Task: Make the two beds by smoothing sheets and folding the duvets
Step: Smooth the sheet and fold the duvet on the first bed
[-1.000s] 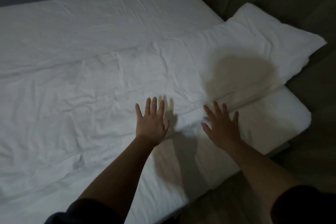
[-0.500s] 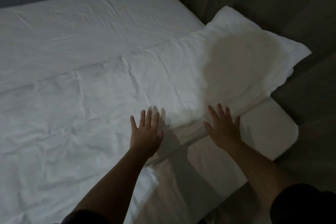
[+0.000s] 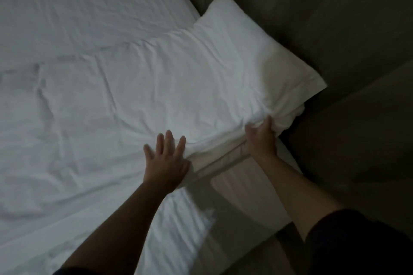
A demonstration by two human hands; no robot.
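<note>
A white folded duvet [image 3: 156, 87] lies across the bed, its right end hanging past the mattress edge. Beneath it the white sheet [image 3: 67, 6] covers the mattress. My left hand [image 3: 165, 163] rests flat on the duvet's near edge with fingers spread. My right hand [image 3: 261, 138] grips a bunched fold of the duvet near its right front corner, fingers curled into the fabric. The mattress corner [image 3: 241, 190] shows below both hands.
Dark wall panelling or curtain [image 3: 312, 6] stands to the right of the bed. A dim floor strip [image 3: 357, 140] runs along the bed's right side. The room is dark, so details are faint.
My right hand went from lying flat on the duvet edge to gripping a bunch of it further right. The left hand stays flat. The view has shifted closer and rightward.
</note>
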